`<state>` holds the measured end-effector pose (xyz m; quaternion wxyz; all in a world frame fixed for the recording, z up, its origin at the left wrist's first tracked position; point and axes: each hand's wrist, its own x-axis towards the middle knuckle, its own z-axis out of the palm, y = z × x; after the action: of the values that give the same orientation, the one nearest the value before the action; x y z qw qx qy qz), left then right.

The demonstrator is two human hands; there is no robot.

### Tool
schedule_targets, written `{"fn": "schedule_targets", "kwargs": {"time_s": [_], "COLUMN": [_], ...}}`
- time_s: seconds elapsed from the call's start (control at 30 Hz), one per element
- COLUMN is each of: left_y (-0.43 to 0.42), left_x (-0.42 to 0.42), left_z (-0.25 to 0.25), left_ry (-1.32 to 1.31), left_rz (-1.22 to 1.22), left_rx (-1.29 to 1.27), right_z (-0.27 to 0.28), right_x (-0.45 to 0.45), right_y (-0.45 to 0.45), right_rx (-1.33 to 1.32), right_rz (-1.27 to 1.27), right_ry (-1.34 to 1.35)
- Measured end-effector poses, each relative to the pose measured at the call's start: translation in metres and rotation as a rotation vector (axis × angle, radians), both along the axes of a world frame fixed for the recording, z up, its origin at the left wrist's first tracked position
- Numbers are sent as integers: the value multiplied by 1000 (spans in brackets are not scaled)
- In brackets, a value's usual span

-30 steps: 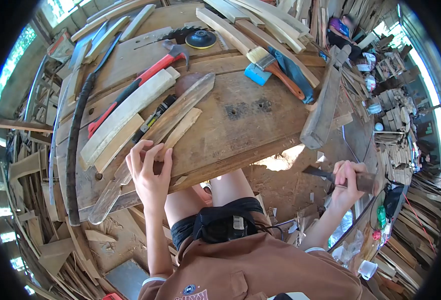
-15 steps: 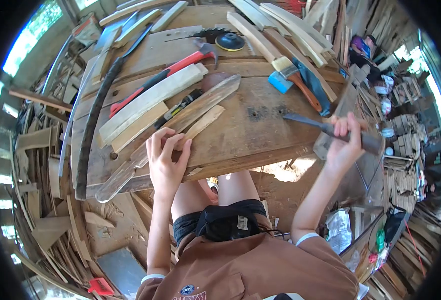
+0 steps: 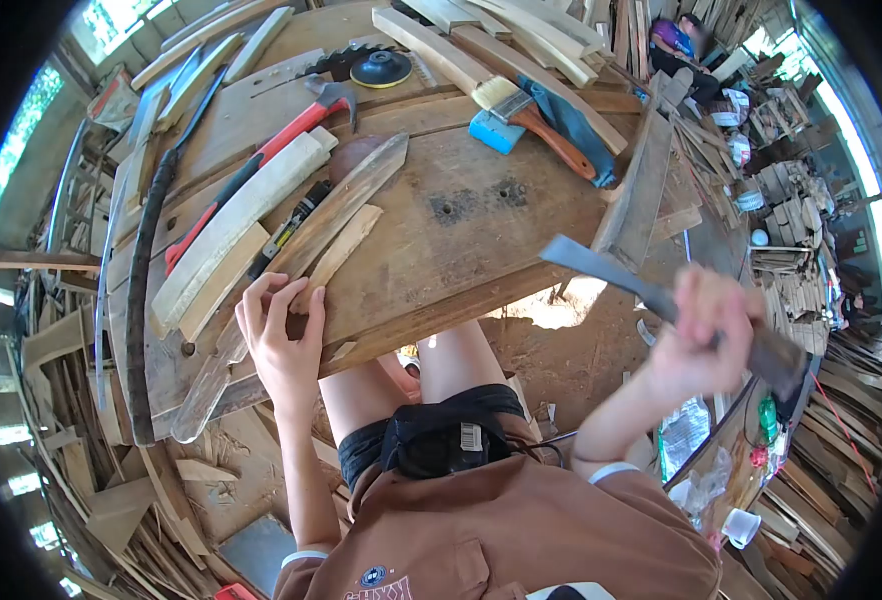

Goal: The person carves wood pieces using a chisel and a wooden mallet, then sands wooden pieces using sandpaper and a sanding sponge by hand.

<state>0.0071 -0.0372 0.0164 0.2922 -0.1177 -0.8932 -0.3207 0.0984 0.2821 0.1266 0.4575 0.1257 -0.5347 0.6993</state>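
Observation:
My right hand is wrapped round a chisel, its flat blade pointing left, off the bench's front edge. The chisel's thick handle sticks out behind my fist. On the left, my left hand has its fingers apart and bent, with fingertips down on the bench by the near end of a short wood strip. A longer wood piece with a pointed tip lies alongside and runs under those fingers. Beyond it lie a marker-like black and yellow tool and a pale wood bar.
On the workbench are a red-handled claw hammer, a paintbrush, a blue block, a black disc, a circular saw blade and a long dark-handled tool. A person sits at far right.
My right hand has moved down and to the right with the chisel, away from the bench top. The view has shifted, so the bench appears further left. My left hand keeps its place by the strip.

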Motion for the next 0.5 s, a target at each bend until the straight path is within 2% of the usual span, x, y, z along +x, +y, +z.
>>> {"fn": "schedule_targets", "kwargs": {"time_s": [0.13,0.23,0.5], "left_y": [-2,-3,-2], "left_x": [0,-1,-1], "left_z": [-2,-1,-3], "left_ry": [9,31,16], "left_rz": [2,-2,8], "left_rx": [3,9,14], "right_z": [-21,-43,-25], "right_x": [-61,-67,19], "right_y": [-24,-18,14], "right_rx": [-56,-136,33], "right_rz": [51,84,14], "right_ry": [-95,-142,-292]}}
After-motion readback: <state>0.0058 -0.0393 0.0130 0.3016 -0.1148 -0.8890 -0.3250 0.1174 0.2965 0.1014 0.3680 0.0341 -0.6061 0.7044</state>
